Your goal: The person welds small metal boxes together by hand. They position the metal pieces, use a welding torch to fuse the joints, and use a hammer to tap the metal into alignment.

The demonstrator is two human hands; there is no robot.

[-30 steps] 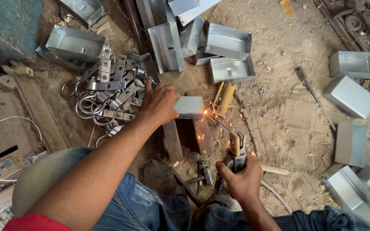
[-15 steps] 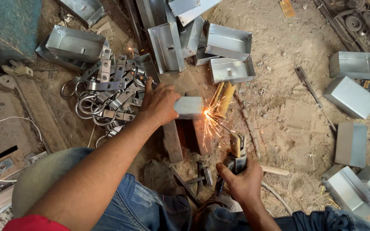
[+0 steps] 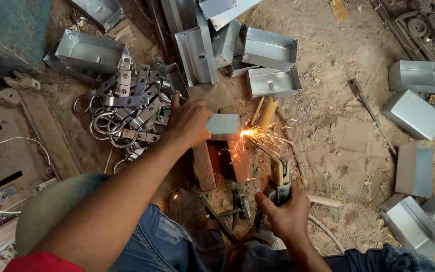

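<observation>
Head view: we see the left hand (image 3: 190, 121) clamped over the left end of a small grey metal box (image 3: 222, 124), pressing it down on two upright bricks (image 3: 203, 165) set in the dirt. Right hand (image 3: 287, 216) is closed around the welding electrode holder (image 3: 279, 182), the rod running up-left to the box's right edge. Sparks (image 3: 256, 137) spray from that contact point, just beside the box and over the gap between the bricks. A heap of metal clamps with rings (image 3: 127, 113) lies just left of the left hand. Open galvanised trays (image 3: 273, 81) sit above the box; more boxes (image 3: 415, 115) lie well apart to the right on sandy ground.
</observation>
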